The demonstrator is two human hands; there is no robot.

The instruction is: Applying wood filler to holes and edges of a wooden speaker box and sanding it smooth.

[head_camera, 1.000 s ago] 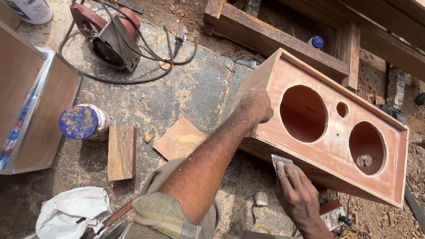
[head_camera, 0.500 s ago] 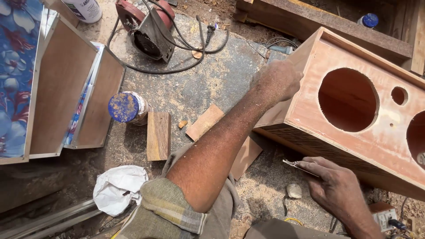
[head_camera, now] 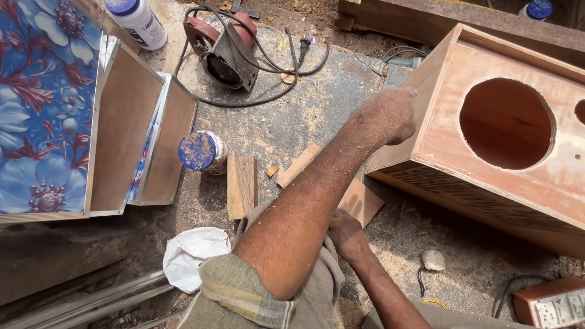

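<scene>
Half a second earlier the right hand had been out beside the lower edge of the plywood speaker cabinet, pinching a small flat scrap against it; now it had drawn back under the left forearm and lay over a thin plywood offcut on the ground, knuckles up, so whether its fingers held anything could not be told. The left hand had stayed where it was, closed loosely over the cabinet's near corner and bracing the box, which lay tilted on the sawdust-strewn floor at the right of the view. The work on the cabinet's edge seemed paused, with the steadying hold kept. The cabinet's face was pale, reddish sanded ply with a large round cutout, its lower side showing darker grain. Sawdust flecked the left forearm. Nearby lay a short wooden block, a narrow wood strip, a blue-lidded tin, a red power tool with a looping black cord, a crumpled white bag, and an open box clad in blue floral laminate.
</scene>
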